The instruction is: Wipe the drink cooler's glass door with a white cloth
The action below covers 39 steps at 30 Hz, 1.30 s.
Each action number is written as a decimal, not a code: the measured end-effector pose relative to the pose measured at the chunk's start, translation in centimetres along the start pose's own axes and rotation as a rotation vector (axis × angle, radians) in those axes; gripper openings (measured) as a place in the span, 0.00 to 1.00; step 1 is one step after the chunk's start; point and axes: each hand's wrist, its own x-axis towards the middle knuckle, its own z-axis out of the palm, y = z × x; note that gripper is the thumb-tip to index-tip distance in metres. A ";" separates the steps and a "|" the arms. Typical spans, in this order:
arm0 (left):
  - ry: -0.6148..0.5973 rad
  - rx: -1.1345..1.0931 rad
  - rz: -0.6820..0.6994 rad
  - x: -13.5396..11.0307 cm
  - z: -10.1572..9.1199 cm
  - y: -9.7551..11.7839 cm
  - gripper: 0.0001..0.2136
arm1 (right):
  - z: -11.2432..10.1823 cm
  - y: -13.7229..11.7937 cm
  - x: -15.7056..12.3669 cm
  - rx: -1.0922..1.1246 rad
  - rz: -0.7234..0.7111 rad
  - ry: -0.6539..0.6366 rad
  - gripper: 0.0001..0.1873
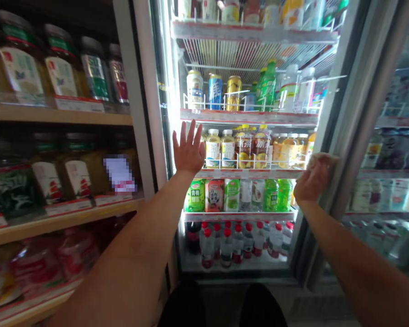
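My left hand (189,152) is spread wide open at the fridge door (342,104) glass. I can't tell if it touches. My right hand (311,181) grips a cloth (324,159) against the frame, the cloth mostly hidden.

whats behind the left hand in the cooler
Behind the open left hand stand yellow-capped bottles on a wire shelf. The palm covers that row's left end. The right hand grips a cloth.

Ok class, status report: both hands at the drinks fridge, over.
Left hand open, fingers spread, up at the fridge glass. Right hand shut on cloth, against the door frame. Nothing blocking either.
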 end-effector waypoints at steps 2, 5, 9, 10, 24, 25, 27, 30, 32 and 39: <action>0.004 0.016 0.008 0.0 0.0 -0.1 0.28 | 0.8 1.2 -1.0 -0.041 0.158 0.125 0.35; 0.020 0.044 0.023 -0.1 0.1 -0.2 0.28 | 2.1 1.3 -2.4 -0.039 0.266 0.245 0.34; 0.040 0.069 0.040 -0.2 0.4 -0.3 0.28 | 2.5 -1.8 -2.4 0.023 0.141 0.212 0.34; 0.049 0.067 0.045 -0.2 0.5 -0.4 0.28 | 2.5 -3.0 -1.9 0.041 0.085 0.178 0.33; 0.026 0.058 0.126 -3.8 0.3 -1.7 0.26 | 3.1 -16.0 3.8 0.203 -0.654 -0.086 0.25; 0.012 0.073 0.139 -4.8 0.4 -1.9 0.26 | 2.6 -16.0 3.4 0.194 -0.815 -0.165 0.24; -0.006 0.103 0.144 -7.0 0.6 -2.5 0.26 | 2.0 -15.9 2.8 0.193 -1.004 -0.250 0.24; -0.005 0.138 0.112 -10.2 1.1 -3.2 0.26 | 2.3 -15.9 2.8 0.228 -0.863 -0.198 0.24; -0.002 0.153 0.099 -12.1 1.4 -3.5 0.28 | 3.0 -16.1 2.6 0.253 -0.559 -0.090 0.25; 0.077 0.127 0.127 -14.9 2.0 -4.0 0.31 | 2.4 -16.0 -2.0 0.220 -0.596 -0.047 0.27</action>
